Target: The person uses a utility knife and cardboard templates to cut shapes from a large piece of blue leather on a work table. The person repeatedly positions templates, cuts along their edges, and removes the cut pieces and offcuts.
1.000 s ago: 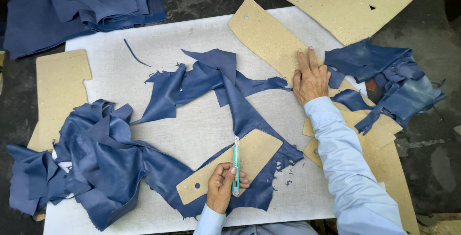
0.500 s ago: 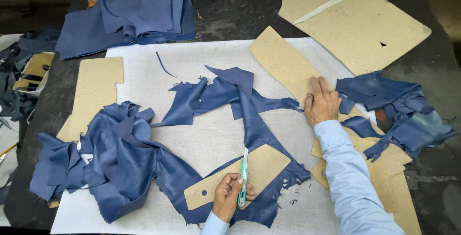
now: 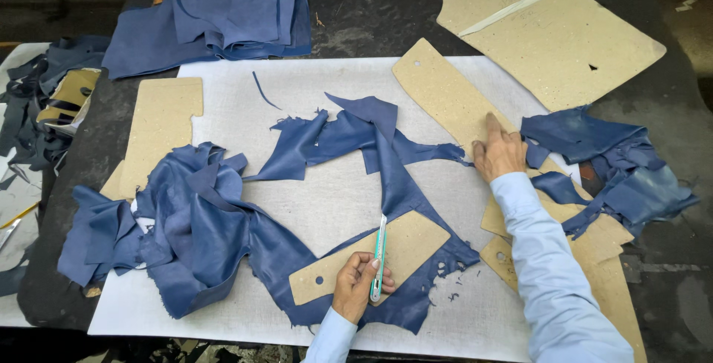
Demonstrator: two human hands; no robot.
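Beside left hand (image 3: 356, 283): leather scraps (image 3: 178, 229)

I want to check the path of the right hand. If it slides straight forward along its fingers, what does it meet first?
The right hand lies on a long cardboard pattern, fingers pointing up-left. Going on, it probably just crosses that bare pattern, then the grey cutting mat.

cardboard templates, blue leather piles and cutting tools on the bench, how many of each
Tan cardboard pattern templates: 6, including the small one under the left hand and the long one under the right hand
Blue leather heaps: 5
Teal utility knife: 1
Total: 12; stacked templates at right are hard to separate.
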